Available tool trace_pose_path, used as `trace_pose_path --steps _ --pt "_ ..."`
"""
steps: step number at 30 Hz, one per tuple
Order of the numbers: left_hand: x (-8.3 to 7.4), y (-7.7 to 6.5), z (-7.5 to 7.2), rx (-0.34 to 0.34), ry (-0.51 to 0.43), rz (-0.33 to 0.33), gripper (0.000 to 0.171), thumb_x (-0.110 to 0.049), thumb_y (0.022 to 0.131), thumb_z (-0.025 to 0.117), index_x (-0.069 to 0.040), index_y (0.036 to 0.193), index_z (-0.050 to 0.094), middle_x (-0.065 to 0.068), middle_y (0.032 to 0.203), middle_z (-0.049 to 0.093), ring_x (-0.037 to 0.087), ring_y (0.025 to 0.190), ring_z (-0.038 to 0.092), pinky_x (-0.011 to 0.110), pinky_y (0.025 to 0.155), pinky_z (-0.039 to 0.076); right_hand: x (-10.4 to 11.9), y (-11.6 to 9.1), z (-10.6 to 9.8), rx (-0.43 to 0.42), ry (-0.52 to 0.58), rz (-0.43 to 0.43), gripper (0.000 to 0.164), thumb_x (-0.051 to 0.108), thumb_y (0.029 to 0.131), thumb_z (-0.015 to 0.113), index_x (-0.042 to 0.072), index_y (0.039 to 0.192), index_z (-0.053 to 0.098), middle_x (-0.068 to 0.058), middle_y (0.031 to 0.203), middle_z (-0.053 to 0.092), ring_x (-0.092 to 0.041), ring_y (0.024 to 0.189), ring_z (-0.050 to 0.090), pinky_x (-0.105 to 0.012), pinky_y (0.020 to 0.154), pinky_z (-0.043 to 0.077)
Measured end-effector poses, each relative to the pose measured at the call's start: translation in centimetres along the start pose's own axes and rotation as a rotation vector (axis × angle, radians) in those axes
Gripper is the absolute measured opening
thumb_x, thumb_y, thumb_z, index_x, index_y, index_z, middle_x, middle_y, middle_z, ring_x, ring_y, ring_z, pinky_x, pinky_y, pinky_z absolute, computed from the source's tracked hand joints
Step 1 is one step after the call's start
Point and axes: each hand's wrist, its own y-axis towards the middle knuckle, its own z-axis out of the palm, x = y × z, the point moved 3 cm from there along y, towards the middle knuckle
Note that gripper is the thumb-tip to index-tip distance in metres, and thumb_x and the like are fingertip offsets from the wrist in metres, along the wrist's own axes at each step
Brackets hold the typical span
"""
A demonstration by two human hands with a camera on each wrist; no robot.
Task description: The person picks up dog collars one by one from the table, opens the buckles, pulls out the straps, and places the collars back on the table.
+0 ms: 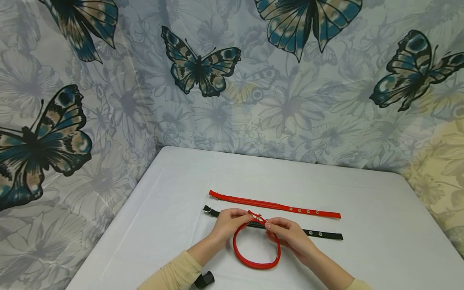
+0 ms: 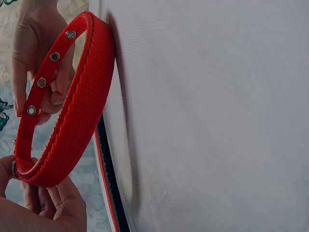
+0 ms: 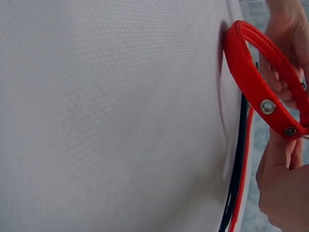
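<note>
A red collar (image 1: 257, 266) is bent into a ring above the table, and both hands hold its far side. My left hand (image 1: 230, 224) pinches it at the end with the metal buckle (image 2: 14, 169), seen in the left wrist view. Opposite, my right hand (image 1: 288, 233) grips the strap between thumb and fingers near the metal eyelets (image 3: 267, 107). The two ends cross between the fingertips, and a small part of the strap sticks up there. The collar's padded, stitched part (image 2: 89, 96) hangs toward the near side.
Behind the hands a black collar (image 1: 328, 235) lies flat, its middle partly hidden by them. Farther back lies another red collar (image 1: 261, 202), straight, with eyelets toward the right. A black object (image 1: 205, 279) sits by the left sleeve. The white table (image 1: 174, 181) meets a butterfly-patterned cloth.
</note>
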Motion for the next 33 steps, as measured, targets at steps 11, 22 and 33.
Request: trace_pose_path --steps 11,22,33 --pt "0.10 0.12 -0.42 -0.025 0.014 -0.003 0.022 -0.020 0.086 0.074 -0.002 0.098 0.074 -0.001 0.083 0.069 0.010 0.076 0.061 0.025 0.069 0.052 0.14 -0.32 -0.33 0.018 -0.004 -0.016 0.042 0.028 0.091 0.071 0.002 0.123 0.063 -0.008 0.103 0.067 -0.020 0.092 0.063 -0.033 0.084 0.055" --pt "0.00 0.10 -0.21 -0.009 0.016 -0.008 0.021 -0.020 0.085 0.075 -0.001 0.095 0.073 0.000 0.083 0.070 0.010 0.076 0.062 0.024 0.069 0.052 0.39 -0.17 -0.19 -0.002 0.002 -0.015 0.041 0.031 0.089 0.072 0.002 0.117 0.065 -0.007 0.101 0.065 -0.019 0.091 0.063 -0.034 0.084 0.055" --pt "0.09 0.21 -0.17 0.050 0.063 0.018 0.020 -0.019 0.085 0.074 -0.003 0.096 0.074 0.001 0.084 0.071 0.010 0.074 0.060 0.025 0.066 0.047 0.41 0.01 -0.13 0.008 0.016 -0.034 0.038 0.027 0.089 0.073 0.000 0.114 0.064 -0.005 0.096 0.066 -0.017 0.087 0.064 -0.034 0.084 0.055"
